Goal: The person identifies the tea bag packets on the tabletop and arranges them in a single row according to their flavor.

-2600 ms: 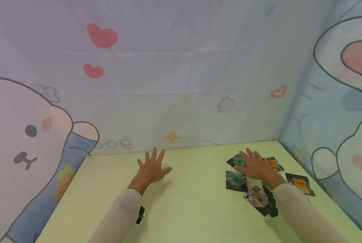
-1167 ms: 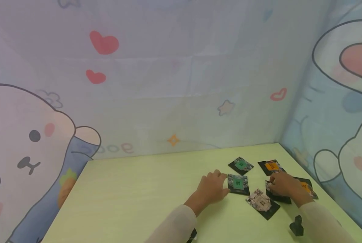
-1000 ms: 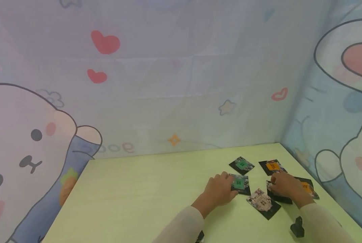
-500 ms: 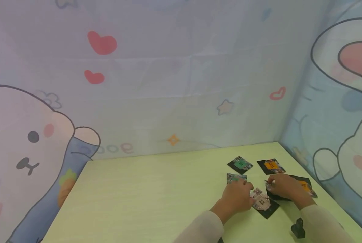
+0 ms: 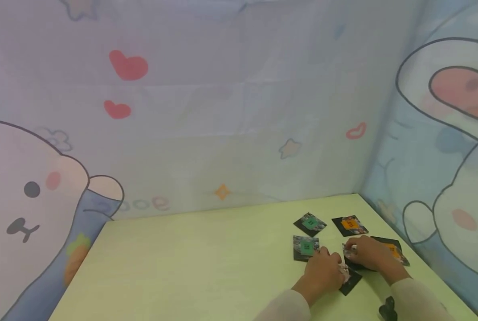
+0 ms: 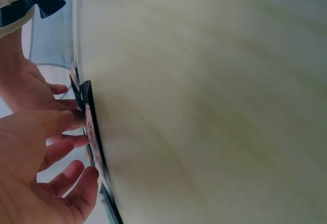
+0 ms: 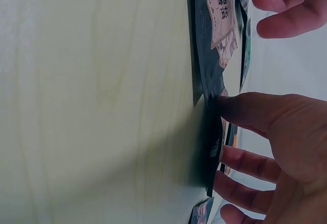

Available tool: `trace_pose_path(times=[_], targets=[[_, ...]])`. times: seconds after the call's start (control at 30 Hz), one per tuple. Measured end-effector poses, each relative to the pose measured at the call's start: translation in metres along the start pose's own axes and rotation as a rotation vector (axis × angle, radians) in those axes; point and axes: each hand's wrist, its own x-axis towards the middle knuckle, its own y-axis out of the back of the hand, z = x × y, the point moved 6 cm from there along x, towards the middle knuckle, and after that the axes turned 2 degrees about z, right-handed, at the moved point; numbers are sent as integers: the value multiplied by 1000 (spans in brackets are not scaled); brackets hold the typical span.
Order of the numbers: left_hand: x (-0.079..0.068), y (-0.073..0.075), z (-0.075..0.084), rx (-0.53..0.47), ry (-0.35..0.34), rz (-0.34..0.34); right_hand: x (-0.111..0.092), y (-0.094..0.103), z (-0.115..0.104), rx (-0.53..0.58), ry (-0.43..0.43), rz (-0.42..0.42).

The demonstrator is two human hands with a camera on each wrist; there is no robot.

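Several flat black packets with coloured labels lie at the right of the table. My left hand (image 5: 323, 272) is over a pink-labelled packet (image 5: 352, 281), covering its left part in the head view. Its fingers are loosely bent, with fingertips right at the packet in the left wrist view. My right hand (image 5: 370, 254) pinches a second pink-labelled packet (image 7: 215, 137) just to the right; the thumb is at one corner and the fingers lie along it. The palm hides most of this packet from the head camera.
Green-labelled packets (image 5: 310, 224) lie behind the left hand. One orange-labelled packet (image 5: 349, 225) is behind the right hand, another (image 5: 395, 252) beside it. A black device (image 5: 388, 309) hangs at the right wrist. Printed cloth (image 5: 206, 111) stands along the table's (image 5: 174, 267) back.
From spread over the table, the right hand has come down to a pink-labelled packet and stayed. My left hand has moved right, past a green-labelled packet, to the other pink-labelled one.
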Motion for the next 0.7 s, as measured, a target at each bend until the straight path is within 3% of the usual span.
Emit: trace_pose_path(times=[0.47,0.7], targets=[[11,-18,-1,73,45,-11,1,-3,-8,49,-17,-2],[21,-26,12,182,56,-32,-1,0,-3,39,-26,-17]])
